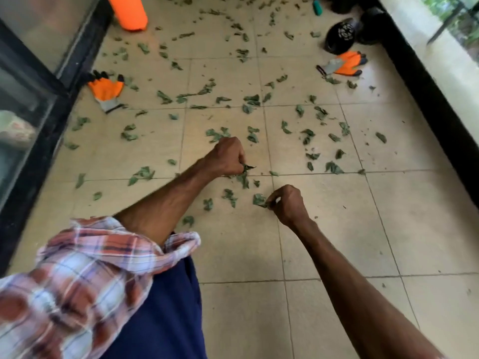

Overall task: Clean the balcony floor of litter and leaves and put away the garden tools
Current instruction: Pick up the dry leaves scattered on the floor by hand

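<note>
1. left hand [226, 158] is down at the floor tiles [233, 255], fingers curled tight round a small bunch of leaves [245, 168]; a few tips poke out of the fist.
2. right hand [287, 203] is just beside it, thumb & fingers pinching one crumpled leaf [259, 200]. can't tell if that leaf is off the tile yet.
3. so both hands are busy w/ leaves, picking by hand, no broom or bag in sight.
4. progress: early, i'd say. the strip nearest the person looks mostly bare, but loose leaves [250, 99] are scattered over the whole middle and far end of the floor, plus small crumbs near the right wall [440, 104].
5. tools not put away: one orange glove [106, 90] lies by the glass door [28, 104] on the left, and a second orange glove [346, 63] lies near the right wall.
6. near that second glove sits a black round thing [339, 37], maybe a pot, too dark to tell. a teal handle [316, 7] and a big orange object [128, 12] are at the far end, both cut off by the frame.
7. left to do, imo: most of the leaves, both gloves, and the bits at the far end.
</note>
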